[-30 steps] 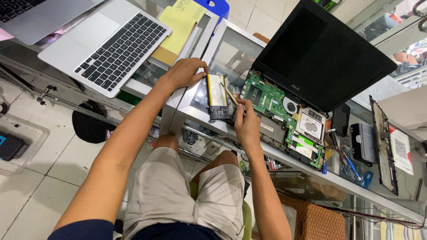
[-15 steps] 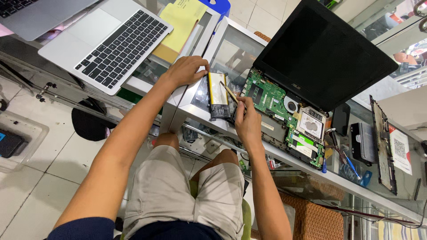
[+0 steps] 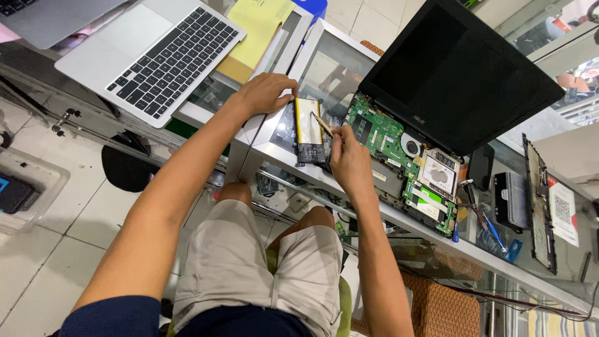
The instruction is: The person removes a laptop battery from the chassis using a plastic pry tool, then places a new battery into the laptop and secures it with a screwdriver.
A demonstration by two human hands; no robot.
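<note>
Left hand (image 3: 265, 93) flat, steadying flat battery pack (image 3: 307, 130). Right hand (image 3: 347, 157) pinches thin tool (image 3: 322, 124) at its edge. Prying step; next likely needs gentle leverage.

Materials and finishes on the glass counter (image 3: 331, 62)

Smooth, clear glass in matt metal framing is seen. The opened laptop (image 3: 399, 150) shows a green circuit board; its screen is matt black. A silver laptop (image 3: 150, 56) looks brushed metal. Yellow paper (image 3: 259, 28) is matt.
</note>
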